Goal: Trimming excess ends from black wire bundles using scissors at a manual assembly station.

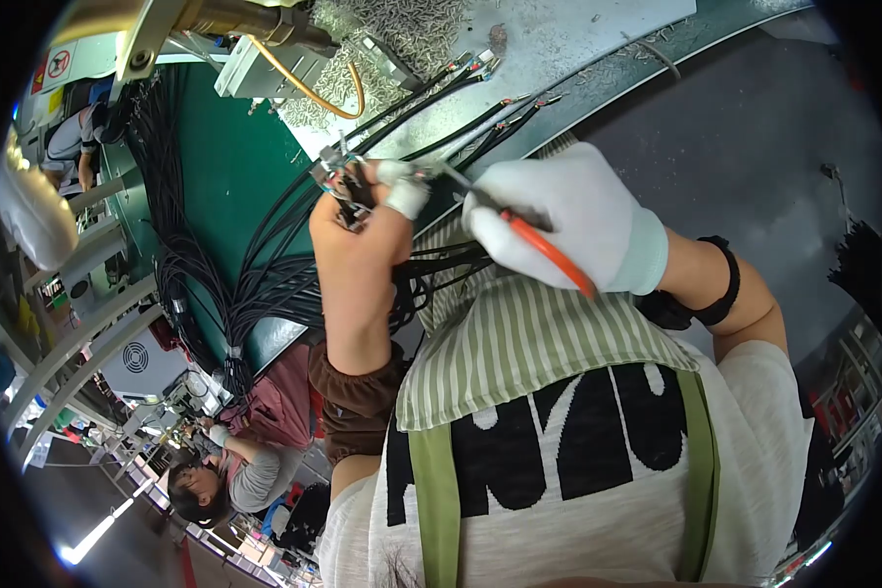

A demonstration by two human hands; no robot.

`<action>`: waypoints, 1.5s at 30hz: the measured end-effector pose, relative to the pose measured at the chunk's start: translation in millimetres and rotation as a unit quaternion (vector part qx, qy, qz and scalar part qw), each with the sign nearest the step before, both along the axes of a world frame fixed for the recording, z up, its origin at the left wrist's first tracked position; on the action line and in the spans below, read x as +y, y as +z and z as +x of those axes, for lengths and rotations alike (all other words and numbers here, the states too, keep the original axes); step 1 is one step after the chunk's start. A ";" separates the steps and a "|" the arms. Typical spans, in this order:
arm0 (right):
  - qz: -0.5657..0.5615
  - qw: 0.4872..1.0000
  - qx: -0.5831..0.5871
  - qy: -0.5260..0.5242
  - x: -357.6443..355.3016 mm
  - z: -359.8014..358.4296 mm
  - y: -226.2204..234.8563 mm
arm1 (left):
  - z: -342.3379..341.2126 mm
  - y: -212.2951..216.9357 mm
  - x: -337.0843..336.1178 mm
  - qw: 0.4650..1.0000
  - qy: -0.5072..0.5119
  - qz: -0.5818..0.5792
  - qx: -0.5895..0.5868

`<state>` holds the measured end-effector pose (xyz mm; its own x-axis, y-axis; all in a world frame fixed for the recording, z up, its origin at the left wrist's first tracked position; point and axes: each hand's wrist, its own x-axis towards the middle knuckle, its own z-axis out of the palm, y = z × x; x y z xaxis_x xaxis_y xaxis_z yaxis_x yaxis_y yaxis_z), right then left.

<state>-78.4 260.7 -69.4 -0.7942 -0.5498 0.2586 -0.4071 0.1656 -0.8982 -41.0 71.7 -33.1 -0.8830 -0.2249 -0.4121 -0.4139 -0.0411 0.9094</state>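
My left hand, with white covers on its thumb and a finger, is closed around a bunch of black cable ends. Metal connector parts and small coloured wires stick out above the fingers. My right hand, in a white glove, grips pliers with orange handles. Their grey metal end points left, right beside my left fingertips and a wire end there; whether the jaws touch the wire I cannot tell. More black cables run below and left of my left hand.
Several stripped cable ends lie on the pale board at the back. Small metal-coloured clippings are heaped there, near a machine with a yellow tube. A cable bundle hangs over the green mat. Co-workers sit at left.
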 end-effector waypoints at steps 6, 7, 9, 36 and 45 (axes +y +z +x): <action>-0.001 0.983 -0.183 0.011 2.5 -52.3 11.8 | -38.6 -17.1 -40.6 0.987 -0.010 0.161 -0.001; 0.016 0.982 -0.188 0.018 -1.6 -64.6 14.7 | -48.5 -16.4 -41.7 0.986 -0.029 0.165 0.001; 0.032 0.980 -0.193 0.021 -4.2 -81.7 13.3 | -64.7 -15.7 -41.3 0.985 -0.052 0.167 0.002; -0.040 0.917 -0.366 0.152 -20.7 -117.4 11.2 | -79.2 2.0 -30.8 0.989 -0.106 -0.080 0.060; -0.018 0.911 -0.384 0.147 -24.7 -119.0 14.2 | -78.3 -4.5 -42.1 0.993 -0.083 -0.081 0.038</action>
